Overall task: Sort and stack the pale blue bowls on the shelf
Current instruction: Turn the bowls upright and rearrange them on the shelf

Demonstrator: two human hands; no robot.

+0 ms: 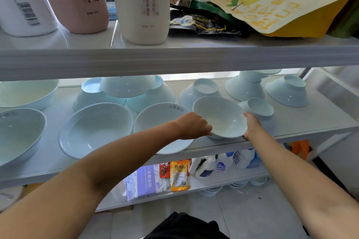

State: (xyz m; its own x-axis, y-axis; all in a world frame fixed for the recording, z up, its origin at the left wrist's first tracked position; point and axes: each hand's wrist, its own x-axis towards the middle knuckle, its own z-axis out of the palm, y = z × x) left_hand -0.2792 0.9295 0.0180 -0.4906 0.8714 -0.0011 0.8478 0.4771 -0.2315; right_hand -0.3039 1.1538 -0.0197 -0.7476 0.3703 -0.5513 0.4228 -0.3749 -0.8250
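Note:
Both my hands hold one pale blue bowl (221, 116) near the front edge of the middle shelf (310, 120), tilted toward me. My left hand (194, 125) grips its left rim with curled fingers. My right hand (252, 125) holds its right rim. Just left of it lie a wide shallow bowl (155, 120) with grey lettering and another shallow bowl (95, 128). An upturned small bowl (260, 107) sits right behind my right hand. Several more pale blue bowls stand upside down along the back, such as one at the far right (287, 93).
Two upright bowls (19, 130) fill the shelf's left end. The upper shelf (174, 60) hangs low overhead with tall bottles (143, 4) and snack bags (281, 2). Below are packets (178, 174), cleaning bottles (223, 165) and stacked plates (211, 190).

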